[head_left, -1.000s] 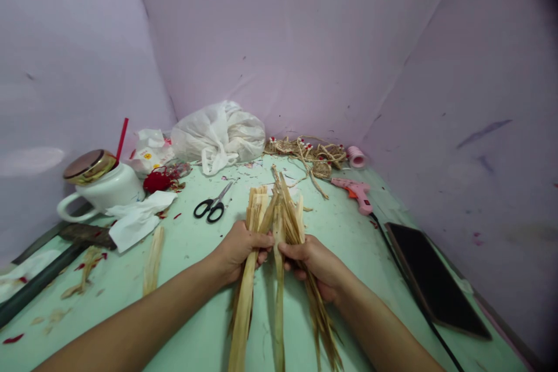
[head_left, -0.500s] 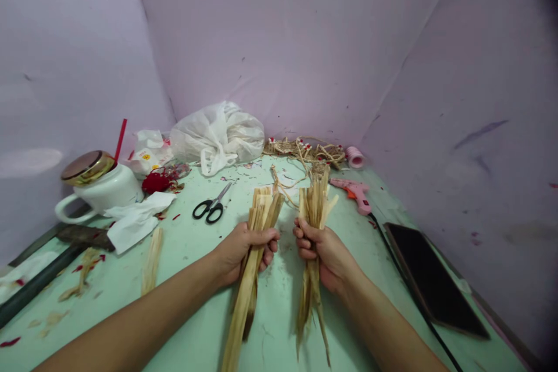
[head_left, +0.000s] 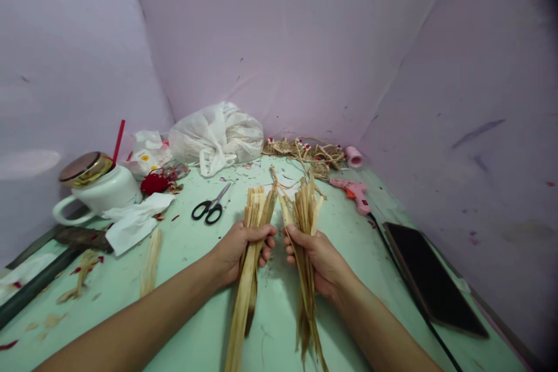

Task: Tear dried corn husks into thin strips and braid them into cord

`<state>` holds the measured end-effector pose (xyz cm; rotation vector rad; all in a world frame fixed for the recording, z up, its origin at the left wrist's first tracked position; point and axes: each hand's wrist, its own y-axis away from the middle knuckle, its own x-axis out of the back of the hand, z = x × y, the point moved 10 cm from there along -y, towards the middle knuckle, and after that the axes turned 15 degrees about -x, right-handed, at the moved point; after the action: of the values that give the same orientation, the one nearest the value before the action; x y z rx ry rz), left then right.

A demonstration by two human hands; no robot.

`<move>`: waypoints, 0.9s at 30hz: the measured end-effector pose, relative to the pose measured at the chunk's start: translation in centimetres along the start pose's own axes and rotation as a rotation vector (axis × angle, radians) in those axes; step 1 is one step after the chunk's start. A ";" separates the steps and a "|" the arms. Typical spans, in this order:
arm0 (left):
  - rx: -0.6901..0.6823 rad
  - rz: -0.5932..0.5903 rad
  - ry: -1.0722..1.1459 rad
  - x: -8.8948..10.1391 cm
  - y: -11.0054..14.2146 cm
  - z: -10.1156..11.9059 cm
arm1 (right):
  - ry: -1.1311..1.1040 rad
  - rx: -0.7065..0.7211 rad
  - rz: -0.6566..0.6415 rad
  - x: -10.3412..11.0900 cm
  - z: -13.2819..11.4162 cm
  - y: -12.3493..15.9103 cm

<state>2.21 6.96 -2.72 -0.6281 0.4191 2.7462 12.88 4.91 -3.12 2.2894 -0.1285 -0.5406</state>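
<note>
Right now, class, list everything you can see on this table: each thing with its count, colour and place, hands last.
strip bundles: two, tan, one in each hand
scissors: one, black, centre-left
glue gun: one, pink, right of centre
plastic bag: one, white, back
twine pile: one, tan, back
tape roll: one, pink, back right
jug: one, white, gold lid, left
tablet: one, black, right
table: one, pale green
left hand: gripping a bundle
right hand: gripping the other

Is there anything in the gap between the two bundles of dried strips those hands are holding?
Nothing visible. The left hand grips one bundle of strips, the right hand the other bundle, and only bare green table shows between them.
</note>
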 end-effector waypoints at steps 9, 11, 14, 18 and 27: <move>-0.107 -0.024 -0.067 0.2 -0.2 0.6 | 0.006 0.039 -0.129 -1.4 0.5 0.2; -0.137 -0.054 -0.081 0.0 -0.2 0.8 | 0.033 0.073 -0.185 -2.2 0.6 0.4; -0.146 -0.058 -0.121 -0.1 -0.1 0.8 | 0.085 0.112 -0.216 -2.9 0.7 0.6; -0.136 -0.042 -0.158 0.0 0.0 0.7 | 0.148 0.086 -0.188 -2.9 1.0 0.6; -0.111 0.001 -0.119 0.4 -0.2 0.6 | 0.241 0.026 -0.190 -3.1 1.7 0.4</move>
<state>1.69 7.41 -2.37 -0.4866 0.2422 2.8051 9.41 4.30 -2.83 2.3858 0.2024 -0.3547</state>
